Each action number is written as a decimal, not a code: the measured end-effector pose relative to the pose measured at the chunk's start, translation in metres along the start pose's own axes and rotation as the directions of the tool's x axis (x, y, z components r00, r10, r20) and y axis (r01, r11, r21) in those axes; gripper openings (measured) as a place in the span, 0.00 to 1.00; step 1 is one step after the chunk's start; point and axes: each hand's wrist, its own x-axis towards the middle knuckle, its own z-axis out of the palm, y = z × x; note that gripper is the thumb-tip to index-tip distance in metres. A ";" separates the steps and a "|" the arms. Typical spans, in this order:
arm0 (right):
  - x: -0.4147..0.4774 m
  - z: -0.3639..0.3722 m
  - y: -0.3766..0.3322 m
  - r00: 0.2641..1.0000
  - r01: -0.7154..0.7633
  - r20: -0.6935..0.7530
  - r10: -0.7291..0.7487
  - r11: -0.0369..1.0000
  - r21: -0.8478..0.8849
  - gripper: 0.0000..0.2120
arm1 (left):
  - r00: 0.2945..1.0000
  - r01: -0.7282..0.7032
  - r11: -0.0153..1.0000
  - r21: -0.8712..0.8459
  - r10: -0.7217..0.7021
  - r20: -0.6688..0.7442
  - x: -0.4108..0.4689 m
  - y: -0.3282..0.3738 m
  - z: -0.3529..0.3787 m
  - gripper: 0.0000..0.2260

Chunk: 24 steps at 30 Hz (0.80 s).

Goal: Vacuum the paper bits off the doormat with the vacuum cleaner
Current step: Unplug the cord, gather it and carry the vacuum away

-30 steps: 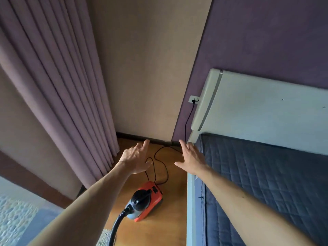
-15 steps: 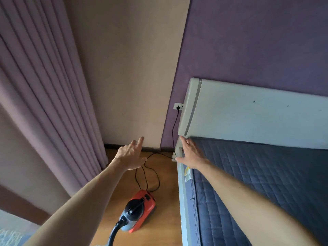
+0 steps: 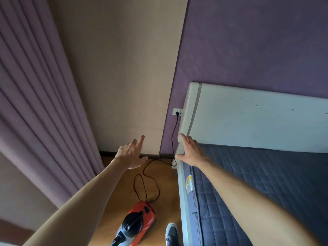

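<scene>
Both hands reach forward with straight fingers and hold nothing: the left hand (image 3: 130, 154) is in the air, the right hand (image 3: 190, 150) is at the corner of the bed frame (image 3: 182, 192). The red vacuum cleaner (image 3: 137, 223) stands on the wooden floor (image 3: 110, 201) beside the bed, its black cord (image 3: 174, 132) plugged into the wall socket (image 3: 178, 111).

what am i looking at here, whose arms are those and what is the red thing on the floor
There is no machine here: a camera worn on a person's head looks forward and down, so the two arms are that person's own. The left hand is open in the air and holds nothing. The right hand lies flat, fingers straight, at the bed corner below the white headboard. The red and black thing on the wooden floor is the vacuum cleaner; its black cord loops across the floor and is plugged into the wall socket. The doormat and paper bits are out of view.
</scene>
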 end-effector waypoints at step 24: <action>0.299 0.041 0.185 0.983 -0.039 0.183 0.031 0.998 0.041 0.42 | 0.986 0.006 1.000 -0.022 -0.002 0.166 0.330 0.027 0.084 0.39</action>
